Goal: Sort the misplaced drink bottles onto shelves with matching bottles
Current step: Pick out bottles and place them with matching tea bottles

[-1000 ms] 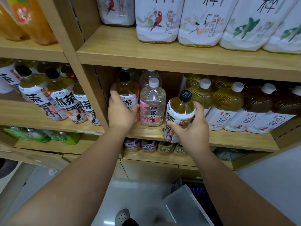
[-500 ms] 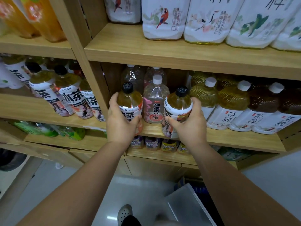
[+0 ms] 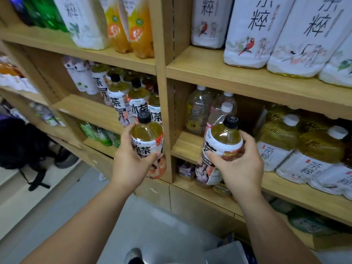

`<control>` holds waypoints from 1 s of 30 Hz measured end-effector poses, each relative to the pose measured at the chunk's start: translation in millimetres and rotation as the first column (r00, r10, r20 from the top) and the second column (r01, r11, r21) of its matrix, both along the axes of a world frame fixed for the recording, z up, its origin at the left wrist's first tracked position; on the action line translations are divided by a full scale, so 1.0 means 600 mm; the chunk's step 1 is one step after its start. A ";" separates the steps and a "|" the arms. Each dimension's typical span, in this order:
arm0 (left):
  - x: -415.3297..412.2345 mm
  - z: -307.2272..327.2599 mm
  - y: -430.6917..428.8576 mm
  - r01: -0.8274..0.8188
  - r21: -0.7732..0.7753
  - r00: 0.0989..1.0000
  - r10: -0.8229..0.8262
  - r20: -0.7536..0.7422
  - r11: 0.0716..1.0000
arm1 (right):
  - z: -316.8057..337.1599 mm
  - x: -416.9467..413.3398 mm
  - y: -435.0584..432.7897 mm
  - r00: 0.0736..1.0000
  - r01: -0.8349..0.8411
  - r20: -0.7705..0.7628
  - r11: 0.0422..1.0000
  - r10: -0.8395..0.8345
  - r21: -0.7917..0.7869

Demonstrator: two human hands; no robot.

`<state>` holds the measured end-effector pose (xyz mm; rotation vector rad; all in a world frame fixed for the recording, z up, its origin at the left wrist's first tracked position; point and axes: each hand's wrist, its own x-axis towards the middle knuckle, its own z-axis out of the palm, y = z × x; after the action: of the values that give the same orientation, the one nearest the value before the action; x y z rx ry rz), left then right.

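Right now I have a bottle in each hand, both lifted clear of the shelf boards. My left hand (image 3: 131,161) is wrapped around the left black-capped tea bottle (image 3: 147,143), thumb across the front of the label and the other fingers behind it; the bottle stands nearly upright, in front of the wooden upright post (image 3: 162,92). Just beyond my left fingertips, on the left-bay shelf (image 3: 89,109), stand matching black-capped bottles (image 3: 137,98) with the same bold label lettering.

My right hand (image 3: 242,168) grips the right black-capped tea bottle (image 3: 221,147) around its middle, thumb on the label front, fingers curled round the far side. This bottle tilts slightly left and hangs in front of the edge of the right-bay shelf (image 3: 186,145). Directly behind my right fingers sit clear white-capped bottles (image 3: 221,113), and to the right of my knuckles is a row of white-capped amber bottles (image 3: 282,138) lying angled on the same board. Above both hands, large white-wrapped bottles (image 3: 253,29) fill the upper shelf (image 3: 228,73).
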<state>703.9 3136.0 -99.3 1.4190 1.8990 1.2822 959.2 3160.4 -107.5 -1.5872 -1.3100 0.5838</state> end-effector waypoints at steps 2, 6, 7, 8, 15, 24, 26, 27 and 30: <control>-0.034 0.001 -0.002 -0.037 -0.015 0.999 0.037 0.015 0.999 | 0.013 -0.033 0.006 0.999 -0.046 -0.002 0.999 0.046 -0.011; -0.116 -0.007 0.007 -0.081 -0.031 0.996 0.082 0.030 0.996 | 0.031 -0.116 0.023 0.992 -0.122 -0.035 0.992 0.121 -0.019; -0.140 -0.010 0.013 -0.085 -0.029 0.996 0.086 0.036 0.996 | 0.033 -0.140 0.030 0.990 -0.136 -0.037 0.991 0.135 -0.019; -0.166 -0.014 0.021 -0.087 -0.030 0.995 0.088 0.048 0.996 | 0.033 -0.165 0.036 0.988 -0.149 -0.035 0.989 0.149 -0.022; -0.375 -0.019 0.094 -0.030 -0.015 0.997 0.031 0.064 0.999 | 0.022 -0.392 0.081 0.990 -0.135 -0.044 0.991 0.134 -0.019; -0.585 0.015 0.203 0.122 -0.010 0.992 -0.122 0.034 0.992 | 0.034 -0.624 0.137 0.997 -0.079 0.011 0.996 0.080 -0.037; -0.608 0.017 0.226 0.151 -0.007 0.988 -0.150 0.037 0.989 | 0.035 -0.651 0.153 0.997 -0.078 0.020 0.996 0.079 -0.051; -0.616 0.017 0.236 0.163 -0.005 0.986 -0.163 0.041 0.987 | 0.036 -0.661 0.160 0.997 -0.078 0.015 0.996 0.079 -0.053; -0.634 0.016 0.255 0.182 0.002 0.982 -0.182 0.055 0.983 | 0.036 -0.684 0.178 0.996 -0.086 0.008 0.995 0.086 -0.056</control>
<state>323.5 3289.2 -89.6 1.5015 1.6916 1.2174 549.1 3267.4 -86.1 -1.5868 -1.3854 0.6715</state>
